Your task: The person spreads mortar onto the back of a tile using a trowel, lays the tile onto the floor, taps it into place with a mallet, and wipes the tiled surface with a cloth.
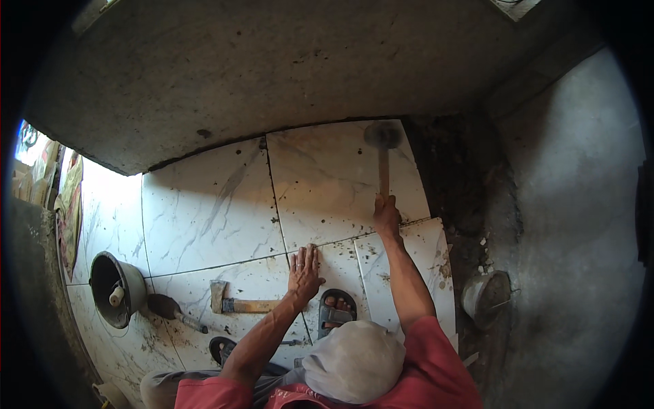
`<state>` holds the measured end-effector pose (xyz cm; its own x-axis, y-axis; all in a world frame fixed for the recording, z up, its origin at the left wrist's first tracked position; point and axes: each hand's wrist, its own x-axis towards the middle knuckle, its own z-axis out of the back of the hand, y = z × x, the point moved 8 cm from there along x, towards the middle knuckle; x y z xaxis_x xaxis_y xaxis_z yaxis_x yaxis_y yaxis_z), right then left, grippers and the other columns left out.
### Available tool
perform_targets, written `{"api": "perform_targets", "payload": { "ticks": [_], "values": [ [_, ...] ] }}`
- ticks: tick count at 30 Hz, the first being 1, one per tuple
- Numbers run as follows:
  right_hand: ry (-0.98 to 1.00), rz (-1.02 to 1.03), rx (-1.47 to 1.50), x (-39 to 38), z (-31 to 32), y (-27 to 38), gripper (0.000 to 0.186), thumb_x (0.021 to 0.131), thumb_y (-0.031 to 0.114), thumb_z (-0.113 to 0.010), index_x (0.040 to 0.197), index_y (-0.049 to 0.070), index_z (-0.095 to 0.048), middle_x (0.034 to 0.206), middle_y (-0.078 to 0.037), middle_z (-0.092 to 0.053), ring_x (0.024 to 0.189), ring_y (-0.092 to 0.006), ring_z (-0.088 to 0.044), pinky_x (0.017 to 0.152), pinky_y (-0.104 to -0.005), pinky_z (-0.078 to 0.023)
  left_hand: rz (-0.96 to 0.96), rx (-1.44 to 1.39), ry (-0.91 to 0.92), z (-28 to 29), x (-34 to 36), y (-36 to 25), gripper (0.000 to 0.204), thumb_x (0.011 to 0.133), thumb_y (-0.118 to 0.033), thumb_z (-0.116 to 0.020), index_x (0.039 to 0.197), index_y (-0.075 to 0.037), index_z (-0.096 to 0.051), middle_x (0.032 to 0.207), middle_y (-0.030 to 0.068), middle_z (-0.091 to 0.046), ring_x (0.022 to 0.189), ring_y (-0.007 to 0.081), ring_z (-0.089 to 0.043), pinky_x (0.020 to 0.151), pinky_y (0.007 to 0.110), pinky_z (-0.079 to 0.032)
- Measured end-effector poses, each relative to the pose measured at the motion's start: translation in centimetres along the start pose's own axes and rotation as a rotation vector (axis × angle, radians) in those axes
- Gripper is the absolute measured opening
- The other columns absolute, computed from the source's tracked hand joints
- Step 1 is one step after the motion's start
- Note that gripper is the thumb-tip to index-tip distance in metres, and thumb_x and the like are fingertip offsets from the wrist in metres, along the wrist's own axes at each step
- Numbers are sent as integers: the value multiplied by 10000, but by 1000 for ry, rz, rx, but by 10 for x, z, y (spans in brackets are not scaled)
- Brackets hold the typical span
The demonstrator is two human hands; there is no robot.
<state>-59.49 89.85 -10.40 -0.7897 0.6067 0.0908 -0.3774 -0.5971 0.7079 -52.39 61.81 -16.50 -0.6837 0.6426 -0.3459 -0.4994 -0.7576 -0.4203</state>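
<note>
My right hand (387, 218) is wrapped round the wooden handle of a mallet (384, 170), arm stretched forward. The mallet's dark, thick head is smeared by motion over the far right floor tile (327, 170), which is white with grey veins. I cannot tell whether the head touches the tile. With fingers spread, my left hand (306, 274) rests flat by the joint between that tile and the nearer row. A hatchet-like tool (248, 305) with a wooden handle lies to the left of my left forearm, and a dark-bladed trowel (167, 308) lies farther left.
A dark bucket (136, 286) with a pale object in it sits tilted at the left. Another bucket (487, 300) stands at the right, beyond a strip of dark rough ground (463, 177). A grey wall (272, 75) borders the tiles' far side. Cloth (70, 211) hangs at far left.
</note>
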Motion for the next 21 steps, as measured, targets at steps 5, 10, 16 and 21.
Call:
{"api": "perform_targets", "payload": {
  "ticks": [5, 10, 16, 21],
  "values": [
    [57, -218, 43, 19, 8, 1, 409, 1002, 371, -421, 1023, -34, -472, 820, -286, -643, 780, -450, -647, 631, -475, -487, 29, 23, 22, -4, -2, 11, 969, 798, -390, -702, 1486, 25, -160, 1567, 200, -111, 1451, 384, -91, 1162, 525, -110],
    [18, -279, -130, 20, 32, -48, 436, 1003, 383, -411, 1010, -47, -478, 882, -312, -642, 840, -450, -652, 664, -474, -499, 13, 18, 26, -3, 3, 4, 958, 814, -400, -684, 1490, 20, -151, 1572, 196, -84, 1452, 387, -80, 1169, 507, -94],
    [-37, -229, -131, -10, 51, -87, 421, 1000, 366, -412, 1002, -51, -466, 789, -296, -625, 777, -474, -635, 646, -496, -483, 2, 22, 37, -2, 4, -5, 967, 809, -397, -687, 1492, 21, -145, 1574, 195, -73, 1454, 385, -66, 1169, 508, -83],
    [26, -326, -16, -15, 50, -57, 420, 991, 374, -422, 1023, -42, -469, 806, -294, -617, 803, -488, -619, 660, -510, -463, 18, 4, 37, -4, -1, 6, 961, 811, -394, -685, 1490, 24, -147, 1572, 199, -79, 1452, 388, -73, 1167, 511, -93]
  ]
}}
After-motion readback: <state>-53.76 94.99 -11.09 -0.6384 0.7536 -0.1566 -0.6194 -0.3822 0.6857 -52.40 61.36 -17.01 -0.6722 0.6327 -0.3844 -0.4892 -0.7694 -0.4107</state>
